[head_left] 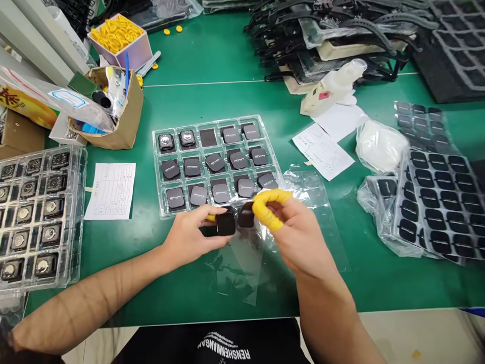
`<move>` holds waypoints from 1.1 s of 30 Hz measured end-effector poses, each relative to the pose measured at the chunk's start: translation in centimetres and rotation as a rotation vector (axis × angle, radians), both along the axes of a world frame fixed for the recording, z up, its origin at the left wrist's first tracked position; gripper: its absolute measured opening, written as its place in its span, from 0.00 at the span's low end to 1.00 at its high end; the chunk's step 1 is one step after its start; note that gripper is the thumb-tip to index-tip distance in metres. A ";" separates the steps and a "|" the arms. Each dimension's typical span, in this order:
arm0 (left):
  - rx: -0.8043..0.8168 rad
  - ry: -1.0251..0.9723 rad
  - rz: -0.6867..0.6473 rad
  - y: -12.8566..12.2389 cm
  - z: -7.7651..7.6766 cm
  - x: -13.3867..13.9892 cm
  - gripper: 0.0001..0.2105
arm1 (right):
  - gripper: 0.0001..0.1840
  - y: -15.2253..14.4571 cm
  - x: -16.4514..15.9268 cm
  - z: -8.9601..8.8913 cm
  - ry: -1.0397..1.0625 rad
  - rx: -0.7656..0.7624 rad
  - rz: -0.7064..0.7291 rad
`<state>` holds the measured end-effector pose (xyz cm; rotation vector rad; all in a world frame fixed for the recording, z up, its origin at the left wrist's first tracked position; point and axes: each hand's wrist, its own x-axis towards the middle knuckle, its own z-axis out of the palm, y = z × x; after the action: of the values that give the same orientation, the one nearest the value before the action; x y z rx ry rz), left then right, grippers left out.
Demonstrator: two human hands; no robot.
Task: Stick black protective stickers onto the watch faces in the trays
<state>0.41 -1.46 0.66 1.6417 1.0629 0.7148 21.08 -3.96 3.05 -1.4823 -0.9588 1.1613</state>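
Note:
My left hand is closed around a square black smartwatch body, its glossy face turned up toward me. Just right of it, my right hand, with yellow finger cots on thumb and forefinger, pinches a thin dark square film by its edge. A narrow gap seems to separate film and watch. Behind both hands lies a clear plastic tray. Most of its compartments hold square watch bodies under dark labelled covers; two at the far left show round sensor backs, and one shows only a flat dark square.
Another tray of watches stands at left beside a paper slip. Behind are a cardboard box and a box of yellow finger cots. Sheets of black stickers, a white bottle and piled watch straps occupy the right.

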 end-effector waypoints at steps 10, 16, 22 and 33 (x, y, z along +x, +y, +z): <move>0.000 -0.034 -0.022 0.1 -0.5 -0.1 0.21 | 0.16 -1.1 -1.4 -1.1 0.091 -0.249 0.115; -0.008 -0.006 -0.023 0.1 -0.6 -0.1 0.22 | 0.18 -1.1 -1.6 -0.9 0.072 -0.274 0.073; -0.008 -0.001 -0.022 0.0 -0.8 -0.2 0.22 | 0.17 -1.1 -1.6 -0.9 0.051 -0.271 0.070; -0.025 -0.003 -0.016 0.2 -0.5 -0.2 0.21 | 0.23 -1.8 -1.6 -1.3 -0.274 -0.216 0.034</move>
<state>0.20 -1.30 0.17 1.6255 1.0521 0.6907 19.43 -5.74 1.72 -1.8399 -1.0708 1.1325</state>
